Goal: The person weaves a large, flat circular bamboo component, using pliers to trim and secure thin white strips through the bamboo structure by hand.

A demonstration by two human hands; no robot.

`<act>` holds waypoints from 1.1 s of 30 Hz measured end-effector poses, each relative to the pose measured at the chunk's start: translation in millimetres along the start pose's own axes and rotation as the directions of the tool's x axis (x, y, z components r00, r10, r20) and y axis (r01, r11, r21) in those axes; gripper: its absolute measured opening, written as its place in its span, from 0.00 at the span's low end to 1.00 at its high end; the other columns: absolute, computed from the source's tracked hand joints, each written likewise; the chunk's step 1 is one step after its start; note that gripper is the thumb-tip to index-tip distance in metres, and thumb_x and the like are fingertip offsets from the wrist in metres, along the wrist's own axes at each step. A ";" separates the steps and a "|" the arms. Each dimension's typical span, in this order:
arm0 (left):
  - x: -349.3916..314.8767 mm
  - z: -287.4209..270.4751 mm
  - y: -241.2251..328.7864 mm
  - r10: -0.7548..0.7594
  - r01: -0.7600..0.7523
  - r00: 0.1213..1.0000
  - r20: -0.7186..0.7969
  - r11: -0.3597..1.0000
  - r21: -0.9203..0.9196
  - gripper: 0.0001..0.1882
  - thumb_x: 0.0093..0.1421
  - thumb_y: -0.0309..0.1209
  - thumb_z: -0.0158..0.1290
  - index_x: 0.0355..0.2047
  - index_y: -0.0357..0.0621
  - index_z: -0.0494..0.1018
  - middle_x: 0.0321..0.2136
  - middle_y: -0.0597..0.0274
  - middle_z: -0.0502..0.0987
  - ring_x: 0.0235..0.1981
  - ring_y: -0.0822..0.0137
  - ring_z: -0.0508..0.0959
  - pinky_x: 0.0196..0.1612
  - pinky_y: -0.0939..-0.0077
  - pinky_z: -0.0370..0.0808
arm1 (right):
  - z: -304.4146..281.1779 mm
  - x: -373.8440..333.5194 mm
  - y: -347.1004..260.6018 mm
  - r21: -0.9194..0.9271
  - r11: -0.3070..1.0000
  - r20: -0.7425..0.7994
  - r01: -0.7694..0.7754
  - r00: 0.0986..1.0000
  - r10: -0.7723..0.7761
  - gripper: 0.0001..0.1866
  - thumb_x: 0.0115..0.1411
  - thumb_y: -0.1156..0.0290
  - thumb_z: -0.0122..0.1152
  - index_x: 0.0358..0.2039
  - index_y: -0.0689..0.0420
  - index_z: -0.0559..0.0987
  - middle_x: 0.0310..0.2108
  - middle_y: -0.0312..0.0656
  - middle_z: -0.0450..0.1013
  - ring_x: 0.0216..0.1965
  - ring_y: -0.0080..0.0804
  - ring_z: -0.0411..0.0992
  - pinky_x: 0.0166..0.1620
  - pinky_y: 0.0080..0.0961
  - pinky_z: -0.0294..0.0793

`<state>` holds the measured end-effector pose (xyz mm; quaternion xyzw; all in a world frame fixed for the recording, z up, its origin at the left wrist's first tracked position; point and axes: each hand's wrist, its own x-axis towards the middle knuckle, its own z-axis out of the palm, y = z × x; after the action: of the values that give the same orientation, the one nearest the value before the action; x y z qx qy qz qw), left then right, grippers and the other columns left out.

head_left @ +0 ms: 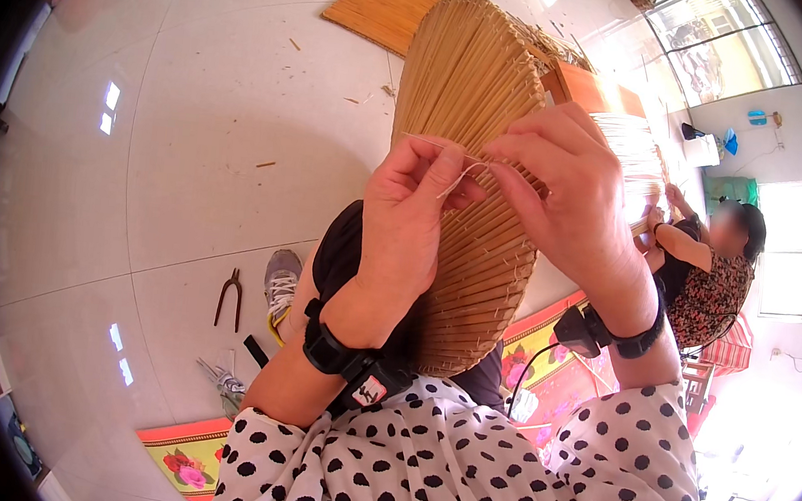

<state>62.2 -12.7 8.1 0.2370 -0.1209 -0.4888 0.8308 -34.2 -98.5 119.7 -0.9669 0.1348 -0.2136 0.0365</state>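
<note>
A large pleated straw-coloured piece, fan-like with stitched edges [469, 75], stands tilted across my lap. Over its middle, my left hand [405, 203] pinches a thin white thread [456, 180] between thumb and fingers. My right hand [574, 185] is closed at the fingertips on the same thread, just right of the left hand. A loop of the thread curves down between the two hands. One straight, fine strand runs above the left thumb; whether it is a needle or thread I cannot tell. Both hands hide part of the pleats.
Pincers [229, 298] lie on the tiled floor at left, near my shoe [280, 288] and a bundle of thin strands [222, 376]. A wooden board [379, 10] lies beyond the pleated piece. Another person [704, 277] sits working at right. A flowered mat [176, 448] is underfoot.
</note>
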 end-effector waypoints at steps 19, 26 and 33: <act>-4.3 7.9 4.9 0.054 -0.051 0.998 -0.030 0.995 0.088 0.04 0.65 0.26 0.54 0.37 0.38 0.75 0.31 0.65 0.78 0.29 0.76 0.76 0.36 0.83 0.72 | -2.5 -2.9 3.1 -0.009 1.000 -0.052 -0.009 0.999 0.009 0.06 0.49 0.75 0.67 0.29 0.57 0.82 0.29 0.38 0.76 0.36 0.39 0.73 0.39 0.34 0.72; -4.5 13.7 0.2 0.196 -0.203 0.979 0.053 0.955 0.218 0.04 0.66 0.26 0.53 0.38 0.37 0.74 0.32 0.66 0.78 0.29 0.78 0.76 0.35 0.84 0.73 | -11.0 -2.3 3.1 -0.062 0.998 -0.037 -0.014 0.999 0.012 0.05 0.50 0.75 0.67 0.29 0.57 0.82 0.29 0.39 0.76 0.36 0.41 0.73 0.39 0.34 0.72; -6.6 16.8 1.0 0.197 -0.195 0.980 0.017 0.949 0.249 0.07 0.67 0.30 0.53 0.38 0.39 0.74 0.34 0.61 0.81 0.27 0.75 0.77 0.35 0.82 0.71 | -20.2 -6.7 0.8 -0.053 0.996 -0.024 -0.067 0.998 0.066 0.04 0.50 0.75 0.67 0.29 0.56 0.82 0.28 0.38 0.75 0.34 0.39 0.72 0.39 0.34 0.72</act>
<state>52.5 -11.2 23.3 0.3285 -0.2009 -0.3840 0.8392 -48.8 -97.7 135.2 -0.9601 0.1729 -0.2191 0.0159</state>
